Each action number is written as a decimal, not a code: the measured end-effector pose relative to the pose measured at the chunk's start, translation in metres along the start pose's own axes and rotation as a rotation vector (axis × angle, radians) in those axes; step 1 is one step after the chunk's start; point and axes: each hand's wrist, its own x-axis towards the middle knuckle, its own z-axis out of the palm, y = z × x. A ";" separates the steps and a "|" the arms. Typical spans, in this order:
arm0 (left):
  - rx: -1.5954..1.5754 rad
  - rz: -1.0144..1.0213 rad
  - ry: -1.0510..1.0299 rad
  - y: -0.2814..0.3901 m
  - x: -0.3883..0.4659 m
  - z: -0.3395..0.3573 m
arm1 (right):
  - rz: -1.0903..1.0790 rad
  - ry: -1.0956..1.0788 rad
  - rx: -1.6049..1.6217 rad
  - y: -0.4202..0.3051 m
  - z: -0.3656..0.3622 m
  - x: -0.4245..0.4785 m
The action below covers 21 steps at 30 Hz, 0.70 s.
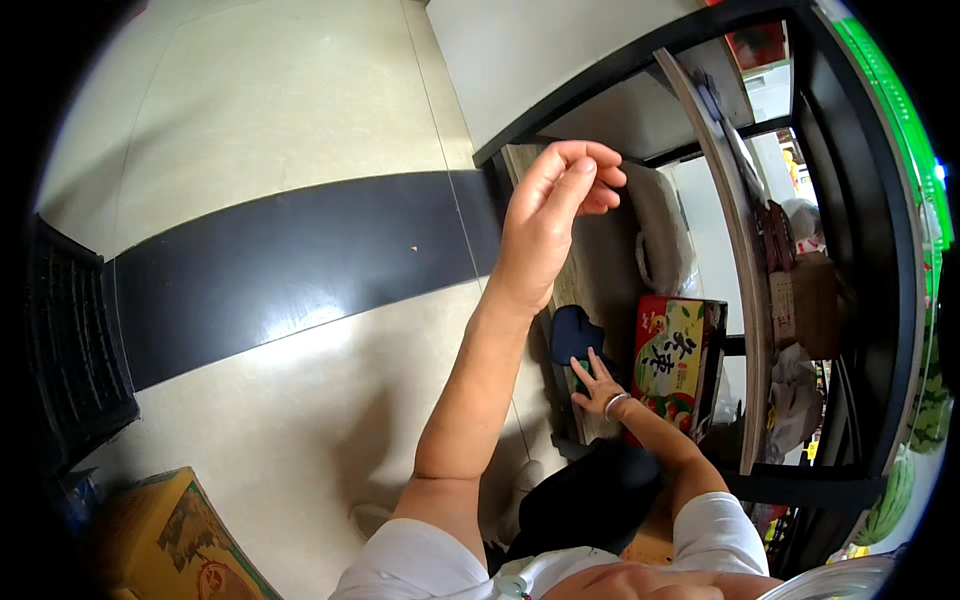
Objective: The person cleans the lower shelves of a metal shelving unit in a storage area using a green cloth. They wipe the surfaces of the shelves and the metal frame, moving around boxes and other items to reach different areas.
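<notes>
My left hand (559,206) is raised in front of the shelving unit, fingers loosely curled and the thumb near them; I see nothing in it. Lower and to the right, my right hand (598,388), with a bracelet at the wrist, is spread over the lower shelf board (581,262). Its fingertips reach the edge of a dark blue soft item (576,335), perhaps cloth. A small green item (582,373) shows partly beneath the fingers. Just right of that hand, a red and yellow printed carton (667,360) stands on the same shelf.
A pale wrapped bundle (660,229) lies behind the carton. The upper shelf board (720,202) carries a brown cardboard box (806,304) and plastic bags (795,397). A black crate (75,337) and a yellow carton (180,540) stand on the tiled floor (247,427) at left.
</notes>
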 end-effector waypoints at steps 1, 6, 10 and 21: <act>-0.006 -0.010 0.006 0.007 -0.002 -0.003 | 0.022 -0.022 -0.027 -0.005 -0.002 0.001; 0.004 0.023 0.098 0.023 -0.005 -0.032 | 0.074 -0.069 -0.143 -0.009 -0.006 0.002; 0.046 0.012 0.191 0.029 -0.004 -0.055 | 0.015 0.044 -0.142 -0.005 0.000 0.005; 0.391 -0.013 0.360 0.034 -0.009 -0.103 | 0.031 0.807 0.083 -0.005 -0.019 0.158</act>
